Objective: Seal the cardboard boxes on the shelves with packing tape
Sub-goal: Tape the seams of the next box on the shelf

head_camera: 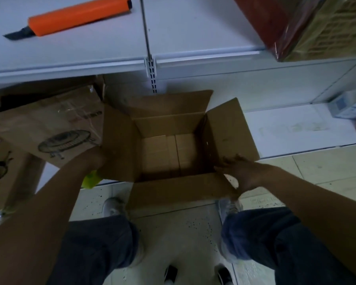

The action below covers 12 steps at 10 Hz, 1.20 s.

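An open cardboard box (pixel 173 190) stands at the front of the low white shelf (pixel 296 130), all of its flaps spread outward. Pale flat packs (pixel 167 153) fill its bottom. My left hand (pixel 95 157) reaches behind the left flap (pixel 117 145), which hides the fingers. A yellow-green thing (pixel 90 178) shows just below that wrist; I cannot tell what it is. My right hand (pixel 240 173) lies on the box's near right corner, fingers spread over the lower edge of the right flap (pixel 232 130). No packing tape is recognisable in view.
An orange roll on a black core (pixel 78 16) lies on the upper shelf (pixel 193 27). A red and gold wrapped pack (pixel 308 27) overhangs that shelf at right. A printed cardboard box (pixel 49 128) stands close to the left. A small blue-white carton (pixel 349 108) sits far right.
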### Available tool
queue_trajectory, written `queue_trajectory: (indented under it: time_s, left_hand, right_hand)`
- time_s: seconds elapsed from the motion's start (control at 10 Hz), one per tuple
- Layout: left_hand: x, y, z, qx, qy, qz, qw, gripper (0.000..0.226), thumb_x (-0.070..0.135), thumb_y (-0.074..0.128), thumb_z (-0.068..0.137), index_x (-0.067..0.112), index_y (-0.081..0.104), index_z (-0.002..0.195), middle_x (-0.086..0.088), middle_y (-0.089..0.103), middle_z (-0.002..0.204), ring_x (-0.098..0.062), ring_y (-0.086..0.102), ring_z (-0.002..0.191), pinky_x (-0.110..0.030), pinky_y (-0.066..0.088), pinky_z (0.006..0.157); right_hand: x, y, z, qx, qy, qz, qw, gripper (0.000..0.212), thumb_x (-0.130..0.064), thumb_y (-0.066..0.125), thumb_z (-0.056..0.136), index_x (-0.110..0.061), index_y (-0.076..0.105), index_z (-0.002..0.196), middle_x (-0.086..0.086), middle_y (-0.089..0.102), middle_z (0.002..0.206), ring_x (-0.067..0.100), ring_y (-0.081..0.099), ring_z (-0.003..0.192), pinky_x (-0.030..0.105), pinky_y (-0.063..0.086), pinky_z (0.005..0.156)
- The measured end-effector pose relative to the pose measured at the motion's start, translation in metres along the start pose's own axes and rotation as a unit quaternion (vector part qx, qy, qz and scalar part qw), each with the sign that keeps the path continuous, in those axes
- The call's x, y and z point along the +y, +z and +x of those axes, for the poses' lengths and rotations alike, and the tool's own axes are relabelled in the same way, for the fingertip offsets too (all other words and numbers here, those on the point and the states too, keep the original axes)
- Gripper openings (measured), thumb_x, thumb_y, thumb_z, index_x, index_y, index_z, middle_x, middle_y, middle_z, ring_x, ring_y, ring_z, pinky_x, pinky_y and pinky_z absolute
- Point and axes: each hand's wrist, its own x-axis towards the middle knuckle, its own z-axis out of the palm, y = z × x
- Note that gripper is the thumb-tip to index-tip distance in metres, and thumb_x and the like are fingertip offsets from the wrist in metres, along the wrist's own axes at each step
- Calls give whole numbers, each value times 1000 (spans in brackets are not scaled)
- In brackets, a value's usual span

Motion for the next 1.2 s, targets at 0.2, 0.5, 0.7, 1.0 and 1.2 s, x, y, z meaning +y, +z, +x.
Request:
queue_trajectory:
  time_s: [0.2, 0.5, 0.7, 1.0, 1.2]
  left_hand:
    - [15, 6, -15, 33, 40, -63, 997, 25, 19, 57, 100, -1, 59, 116, -25, 57, 117, -44, 53, 115, -42, 39, 91]
    - [59, 35, -25, 76, 49, 65, 994, 57, 28, 60, 98, -5, 38, 139, -28, 58, 123, -45, 57, 113, -49, 46, 95]
    - [70, 48, -22, 88, 55, 90, 991, 52, 30, 54, 97, 5, 30, 136, -22, 62, 116, -41, 62, 103, -45, 51, 80]
    - [47, 33, -11, 80, -2, -77, 994, 39, 34, 47, 103, 2, 42, 124, -17, 57, 103, -42, 58, 106, -41, 44, 81]
    - [11, 35, 11, 104, -57, -213, 970, 69, 58, 54, 71, 9, 61, 119, -20, 65, 118, -41, 61, 109, -52, 50, 96]
  right_hand:
    - [6, -13, 22, 195, 192, 123, 954, 53, -56, 52, 95, -19, 52, 133, 8, 63, 122, 25, 61, 104, 37, 49, 85]
    - [22, -48, 99, 316, 316, 117, 887, 118, -22, 75, 85, -20, -20, 154, 16, -10, 163, 43, 9, 149, 52, 26, 117]
    - [35, -107, 111, 476, 264, 81, 835, 132, -42, 83, 73, -22, -18, 155, 8, -22, 163, 37, -7, 150, 53, 10, 120]
    - [23, -141, 154, 415, 191, 89, 885, 88, -43, 63, 91, -15, 12, 157, 9, 17, 162, 34, 11, 150, 53, 26, 118]
    - [-18, -99, 142, 381, 193, 21, 904, 43, -44, 33, 103, -17, 60, 123, 14, 58, 122, 33, 54, 112, 45, 39, 98]
